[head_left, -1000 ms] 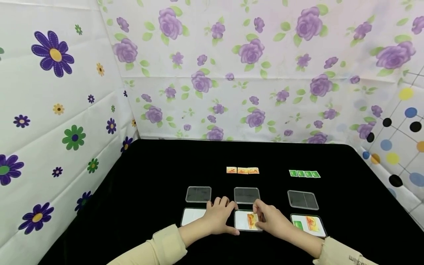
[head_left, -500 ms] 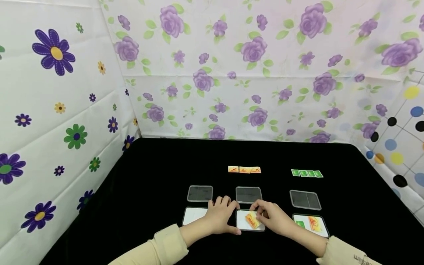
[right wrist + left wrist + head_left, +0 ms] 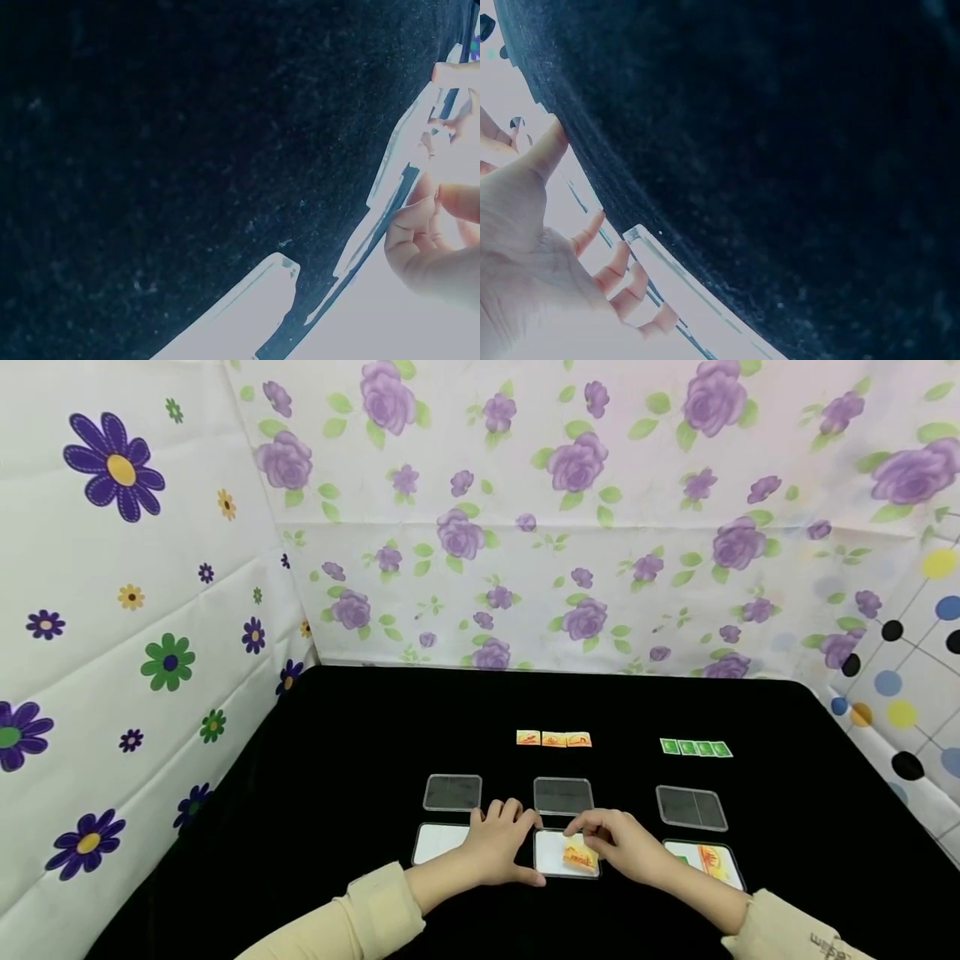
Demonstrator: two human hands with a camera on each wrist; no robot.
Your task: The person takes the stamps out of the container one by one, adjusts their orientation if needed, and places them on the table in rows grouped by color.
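My right hand [image 3: 630, 846] pinches a small orange picture card [image 3: 580, 857] between thumb and fingers, over the right part of a shallow white-bottomed box [image 3: 550, 853]. In the head view that card sits slightly tilted. My left hand [image 3: 498, 847] is spread at the box's left edge, thumb near the front corner and fingers toward the back. It partly covers another white-bottomed box [image 3: 437, 842] on the left. The left wrist view shows the left hand [image 3: 540, 240] with fingers apart, holding nothing. Glare in the right wrist view hides the card by the right hand [image 3: 439, 232].
At the right, a third box [image 3: 731, 860] has an orange and a green card in it. Three clear lids, left [image 3: 453, 792], middle [image 3: 563, 796] and right [image 3: 692, 808], lie behind. Farther back are rows of orange cards [image 3: 554, 739] and green cards [image 3: 696, 747] on the black cloth.
The orange card has turned in the right fingers, from upright at the box's right end to angled, then nearly level. The left hand has kept its place.
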